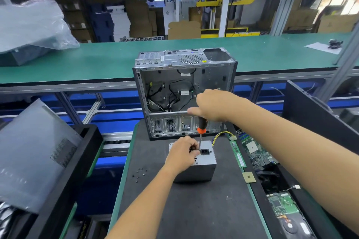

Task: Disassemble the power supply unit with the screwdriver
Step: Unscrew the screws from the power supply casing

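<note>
Far to the left of the fingers, a grey side panel (37, 153) leans in a black bin. Closer, a few small dark screws (139, 173) lie loose on the black mat (194, 209), just left of the left forearm.

The left hand (182, 154) rests on top of the power supply unit (200, 165), which stands on the mat directly in front of the person. Its fingers are curled and seem to pinch the thin metal shaft near its lower end, but the exact contact is too small to tell. Just right of these fingertips is the black power socket on the unit's upper face.

The screwdriver (201, 132) stands nearly upright, its tip down on the unit beside the socket. Above the left fingers, the right hand (211, 105) grips the black handle from the top, fingers closed around it and the thumb pointing to the left; the orange collar shows below this hand.

Behind both hands stands an open computer case (174, 83) with loose black cables inside. Right of the fingers, yellow and black wires (223, 136) come out from the unit, then a green memory stick (239, 156), a square processor chip (249, 177) and circuit boards (256, 153) lie at the edge of the mat.
</note>
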`<state>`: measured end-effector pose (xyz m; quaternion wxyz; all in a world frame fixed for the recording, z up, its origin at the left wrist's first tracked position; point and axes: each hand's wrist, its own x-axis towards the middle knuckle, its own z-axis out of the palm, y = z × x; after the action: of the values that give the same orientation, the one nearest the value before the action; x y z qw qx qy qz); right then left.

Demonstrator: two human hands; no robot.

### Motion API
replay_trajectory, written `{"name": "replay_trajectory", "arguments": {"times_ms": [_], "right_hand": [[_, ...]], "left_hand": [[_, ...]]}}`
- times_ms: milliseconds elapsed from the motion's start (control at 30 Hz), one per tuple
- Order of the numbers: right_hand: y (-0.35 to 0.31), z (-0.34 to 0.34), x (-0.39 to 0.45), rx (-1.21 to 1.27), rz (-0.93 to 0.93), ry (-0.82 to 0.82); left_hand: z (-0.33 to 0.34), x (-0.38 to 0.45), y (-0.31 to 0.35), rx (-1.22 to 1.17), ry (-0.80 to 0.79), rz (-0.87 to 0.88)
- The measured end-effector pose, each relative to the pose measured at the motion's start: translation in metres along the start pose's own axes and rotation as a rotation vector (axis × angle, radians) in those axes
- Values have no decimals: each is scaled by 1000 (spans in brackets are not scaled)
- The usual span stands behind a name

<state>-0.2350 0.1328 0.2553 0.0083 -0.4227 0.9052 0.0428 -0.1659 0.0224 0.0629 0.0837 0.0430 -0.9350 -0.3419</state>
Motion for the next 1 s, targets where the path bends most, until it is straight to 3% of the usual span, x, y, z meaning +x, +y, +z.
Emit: {"name": "replay_trajectory", "arguments": {"times_ms": [167,267,433,567,633,767,900,1000], "right_hand": [[6,-9,-6,222,-214,-162],[7,-8,-8,286,-210,-175],[8,2,-1,-42,-43,-45],[9,6,-4,376,-181,-54],[11,3,-5,449,-231,-104],[7,2,-5,368,-139,-66],[2,4,-1,37,-29,25],[4,3,-1,268,-153,-69]], "left_hand": [[0,1,-2,-4,3,4],[0,1,-3,5,3,13],[-1,0,-1,5,-1,11],[-1,1,-1,3,-4,-4],[-1,1,-1,-2,1,-6],[-1,1,-2,11,0,0],[-1,0,-1,12,-9,-4],[-1,1,-1,9,-10,-8]]}}
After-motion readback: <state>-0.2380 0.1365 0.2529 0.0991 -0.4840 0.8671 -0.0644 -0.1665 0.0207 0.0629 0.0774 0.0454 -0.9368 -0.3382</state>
